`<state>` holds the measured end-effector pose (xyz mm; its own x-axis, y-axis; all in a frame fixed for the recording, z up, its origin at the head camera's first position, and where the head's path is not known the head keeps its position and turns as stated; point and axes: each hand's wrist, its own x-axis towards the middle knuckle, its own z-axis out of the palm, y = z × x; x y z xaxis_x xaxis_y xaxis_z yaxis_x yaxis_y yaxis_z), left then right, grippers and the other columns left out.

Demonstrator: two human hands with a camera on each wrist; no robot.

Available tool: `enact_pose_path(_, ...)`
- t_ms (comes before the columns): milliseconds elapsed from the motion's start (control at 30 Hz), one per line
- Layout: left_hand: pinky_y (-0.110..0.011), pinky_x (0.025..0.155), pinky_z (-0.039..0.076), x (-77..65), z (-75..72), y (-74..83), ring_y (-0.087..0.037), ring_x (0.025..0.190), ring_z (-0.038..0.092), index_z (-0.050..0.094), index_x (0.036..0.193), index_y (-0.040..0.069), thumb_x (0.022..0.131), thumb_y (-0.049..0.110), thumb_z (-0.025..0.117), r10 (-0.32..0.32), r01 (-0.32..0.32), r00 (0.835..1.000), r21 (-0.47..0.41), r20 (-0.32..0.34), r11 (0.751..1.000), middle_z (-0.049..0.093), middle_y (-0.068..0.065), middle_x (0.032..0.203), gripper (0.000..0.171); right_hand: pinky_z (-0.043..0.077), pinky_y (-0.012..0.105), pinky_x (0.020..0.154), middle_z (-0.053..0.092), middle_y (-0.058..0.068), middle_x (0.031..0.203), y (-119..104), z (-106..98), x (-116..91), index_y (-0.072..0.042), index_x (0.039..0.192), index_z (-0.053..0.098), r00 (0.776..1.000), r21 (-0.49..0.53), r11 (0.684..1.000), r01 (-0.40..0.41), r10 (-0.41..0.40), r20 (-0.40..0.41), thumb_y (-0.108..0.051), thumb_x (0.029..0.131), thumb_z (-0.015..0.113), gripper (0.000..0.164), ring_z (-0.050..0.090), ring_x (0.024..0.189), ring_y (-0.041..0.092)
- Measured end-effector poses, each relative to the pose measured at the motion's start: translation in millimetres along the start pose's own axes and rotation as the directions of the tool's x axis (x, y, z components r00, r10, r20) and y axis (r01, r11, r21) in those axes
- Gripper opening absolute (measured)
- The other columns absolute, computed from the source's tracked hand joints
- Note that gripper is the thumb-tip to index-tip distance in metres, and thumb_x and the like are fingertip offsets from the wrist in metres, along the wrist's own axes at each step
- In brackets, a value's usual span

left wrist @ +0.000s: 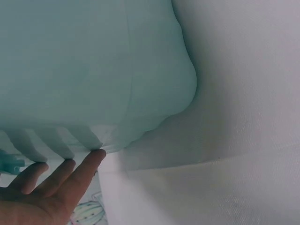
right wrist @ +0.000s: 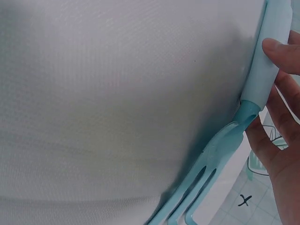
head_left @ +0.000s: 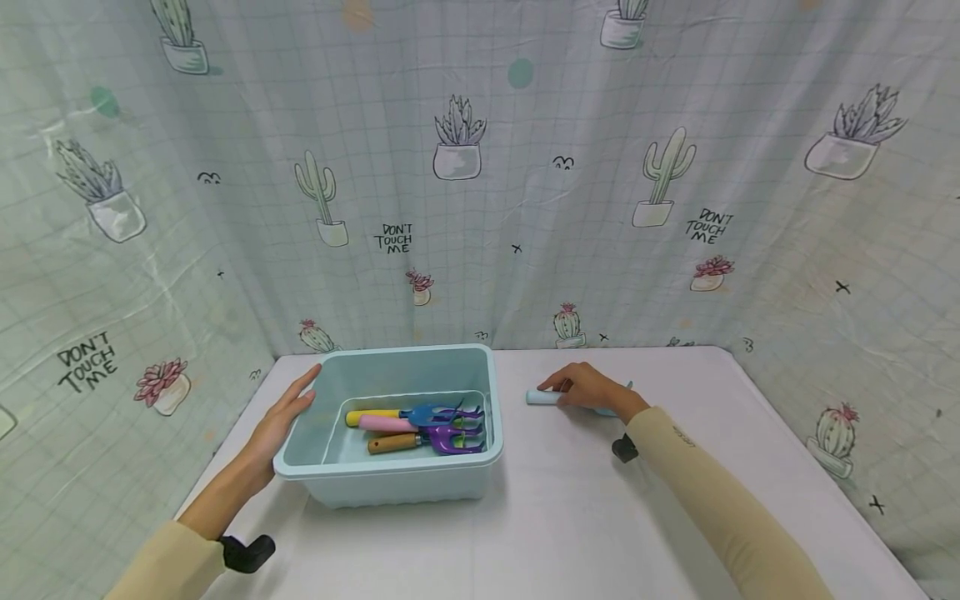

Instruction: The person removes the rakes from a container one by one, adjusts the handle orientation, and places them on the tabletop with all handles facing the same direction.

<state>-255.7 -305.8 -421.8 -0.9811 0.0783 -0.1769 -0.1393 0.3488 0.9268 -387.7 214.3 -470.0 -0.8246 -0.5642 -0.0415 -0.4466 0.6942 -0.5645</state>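
Note:
A light blue plastic basin (head_left: 397,487) stands on the white table, left of centre. My left hand (head_left: 273,433) lies along its left side, and in the left wrist view the extended fingers (left wrist: 82,180) touch the basin wall. To the right of the basin, my right hand (head_left: 588,387) grips a light blue hand fork (head_left: 542,397) by its handle. The right wrist view shows the thumb (right wrist: 279,54) on the handle and the fork's tines (right wrist: 194,194) close to the table surface.
Inside the basin lie several small garden tools: a yellow-handled one (head_left: 367,416) with a blue head, a pink-handled one (head_left: 386,424) and a brown-handled one (head_left: 392,443), with purple tines (head_left: 453,440) at their right. A cactus-print curtain (head_left: 510,192) surrounds the white table (head_left: 555,517).

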Motion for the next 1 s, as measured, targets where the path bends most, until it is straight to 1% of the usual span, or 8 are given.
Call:
enact_pose_path(200, -0.071, 0.12, 0.023, -0.6, -0.2, 0.0, -0.048, 0.16, 0.003, 0.0, 0.166, 0.038, 0.111, 0.054, 0.028, 0.005, -0.005, 1.0, -0.003, -0.004, 1.0, -0.01, -0.007, 0.176, 0.064, 0.058, 0.041, 0.094, 0.076, 0.008, 0.116, -2, 0, -1, -0.016, 0.124, 0.077, 1.0, 0.012, 1.0, 0.005, -0.005, -0.003, -0.003, 0.091, 0.074, 0.036, 0.07, 0.104, 0.021)
enact_pose_path(433, -0.071, 0.12, 0.023, -0.8, 0.0, -0.1, -0.048, 0.16, 0.003, 0.0, 0.166, 0.038, 0.111, 0.053, 0.028, 0.0, 0.0, 1.0, -0.006, -0.004, 1.0, -0.011, -0.006, 0.176, 0.064, 0.059, 0.039, 0.091, 0.076, 0.006, 0.114, -1, 0, -1, -0.017, 0.122, 0.078, 1.0, 0.02, 1.0, -0.011, 0.011, 0.004, -0.004, 0.091, 0.076, 0.034, 0.07, 0.101, 0.017)
enact_pose_path(700, -0.07, 0.12, 0.023, -1.0, 0.1, 1.3, -0.048, 0.16, 0.002, 0.0, 0.166, 0.038, 0.111, 0.053, 0.028, 0.006, -0.006, 1.0, -0.005, -0.004, 1.0, -0.011, -0.006, 0.176, 0.064, 0.059, 0.039, 0.091, 0.076, 0.006, 0.113, -4, -2, -1, -0.015, 0.123, 0.077, 1.0, -0.008, 0.999, -0.031, 0.031, 0.005, -0.006, 0.091, 0.077, 0.034, 0.068, 0.099, 0.017)
enact_pose_path(767, -0.071, 0.12, 0.023, -0.8, 0.1, 1.8, -0.048, 0.16, 0.002, 0.0, 0.166, 0.038, 0.111, 0.052, 0.027, 0.006, -0.006, 1.0, -0.008, 0.0, 1.0, -0.011, -0.006, 0.176, 0.063, 0.059, 0.039, 0.092, 0.076, 0.008, 0.114, -7, -5, -2, -0.013, 0.125, 0.076, 1.0, -0.013, 1.0, -0.02, 0.02, 0.007, -0.007, 0.091, 0.076, 0.034, 0.069, 0.102, 0.019)
enact_pose_path(900, -0.071, 0.121, 0.02, -0.5, 0.1, 1.9, -0.048, 0.16, 0.001, 0.0, 0.166, 0.038, 0.111, 0.051, 0.027, -0.005, 0.005, 1.0, -0.007, 0.001, 1.0, -0.012, -0.006, 0.176, 0.063, 0.058, 0.041, 0.093, 0.075, 0.015, 0.116, -16, -16, -3, -0.007, 0.129, 0.073, 0.999, -0.019, 0.999, 0.036, -0.036, 0.003, -0.009, 0.093, 0.075, 0.036, 0.07, 0.107, 0.025)
enact_pose_path(967, -0.071, 0.121, 0.02, -0.5, 0.0, 1.7, -0.048, 0.16, 0.001, 0.0, 0.166, 0.038, 0.111, 0.051, 0.028, -0.005, 0.005, 1.0, -0.003, -0.001, 1.0, -0.011, -0.006, 0.176, 0.063, 0.058, 0.042, 0.093, 0.074, 0.018, 0.118, -22, -23, -4, -0.006, 0.13, 0.071, 0.998, -0.018, 0.998, 0.057, -0.057, -0.008, -0.01, 0.094, 0.074, 0.036, 0.07, 0.108, 0.027)
enact_pose_path(1000, -0.071, 0.121, 0.02, -0.4, -0.1, 1.8, -0.048, 0.16, 0.001, 0.0, 0.166, 0.038, 0.111, 0.051, 0.028, -0.003, 0.003, 1.0, -0.001, -0.001, 1.0, -0.011, -0.006, 0.176, 0.063, 0.058, 0.042, 0.093, 0.074, 0.017, 0.118, -26, -27, -3, -0.007, 0.13, 0.071, 0.998, -0.014, 0.998, 0.059, -0.059, -0.02, -0.01, 0.094, 0.074, 0.036, 0.07, 0.108, 0.026)
